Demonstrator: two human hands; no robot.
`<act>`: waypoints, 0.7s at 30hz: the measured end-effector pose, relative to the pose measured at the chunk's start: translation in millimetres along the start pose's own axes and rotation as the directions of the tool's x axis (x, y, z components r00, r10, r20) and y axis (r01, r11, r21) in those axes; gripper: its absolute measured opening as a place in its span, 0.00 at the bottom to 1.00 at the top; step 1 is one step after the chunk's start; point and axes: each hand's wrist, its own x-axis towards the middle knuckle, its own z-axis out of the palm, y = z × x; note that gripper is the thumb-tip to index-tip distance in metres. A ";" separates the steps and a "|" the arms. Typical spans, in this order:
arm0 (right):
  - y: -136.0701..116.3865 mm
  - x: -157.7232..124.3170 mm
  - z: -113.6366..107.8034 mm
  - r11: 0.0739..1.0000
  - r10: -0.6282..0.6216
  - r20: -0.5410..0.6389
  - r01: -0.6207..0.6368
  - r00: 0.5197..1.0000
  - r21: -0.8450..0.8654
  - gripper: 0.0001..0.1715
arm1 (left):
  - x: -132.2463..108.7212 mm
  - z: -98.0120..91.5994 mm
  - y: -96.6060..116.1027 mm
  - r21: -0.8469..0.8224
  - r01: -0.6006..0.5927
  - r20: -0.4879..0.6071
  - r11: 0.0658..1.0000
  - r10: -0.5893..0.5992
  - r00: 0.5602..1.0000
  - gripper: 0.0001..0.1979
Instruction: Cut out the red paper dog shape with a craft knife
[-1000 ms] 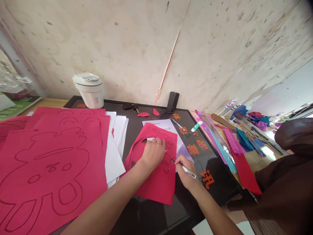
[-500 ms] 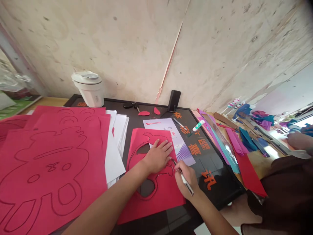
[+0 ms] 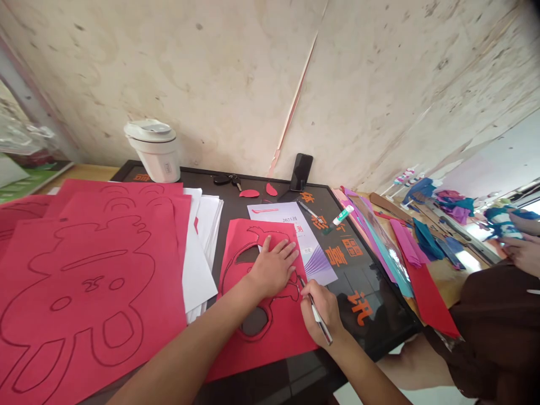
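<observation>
A red sheet of paper with dark drawn outlines and cut-out holes lies on the black board, overlapping a white and purple booklet. My left hand rests flat on the sheet, fingers spread. Gripped in my right hand is a slim silver craft knife, its tip at the outline near the sheet's right edge, just right of my left fingertips. Two small red paper pieces lie beyond the booklet.
Red sheets with drawn animal outlines and white papers are stacked at left. Behind stand a white cup and a phone. A pen and glue stick lie right of the booklet. Another person's hand is at far right.
My left hand stays pressed on the sheet, and the knife has barely shifted. At far right, the other person's hands have come further into view with a blue and white item.
</observation>
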 end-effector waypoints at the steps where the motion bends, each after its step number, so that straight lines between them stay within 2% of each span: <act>1: -0.3 0.0 -0.3 1.000 0.013 -0.002 -0.013 1.000 0.008 0.08 | 0.0 0.1 0.4 0.003 0.005 -0.005 1.000 -0.005 1.000 0.22; 11: -5.1 3.3 -4.0 0.982 0.140 0.038 -0.143 0.989 0.126 0.07 | 0.4 2.9 6.8 0.039 0.071 -0.039 0.997 -0.069 0.997 0.22; 15: -10.7 2.8 -0.9 0.973 0.213 0.041 -0.216 0.976 0.080 0.07 | 0.3 5.1 7.8 0.044 0.079 -0.047 0.996 -0.077 0.996 0.22; 21: -18.4 1.2 2.3 0.974 0.226 0.014 -0.226 0.974 0.030 0.07 | 0.5 7.4 8.3 0.039 0.088 -0.049 0.995 -0.086 0.995 0.22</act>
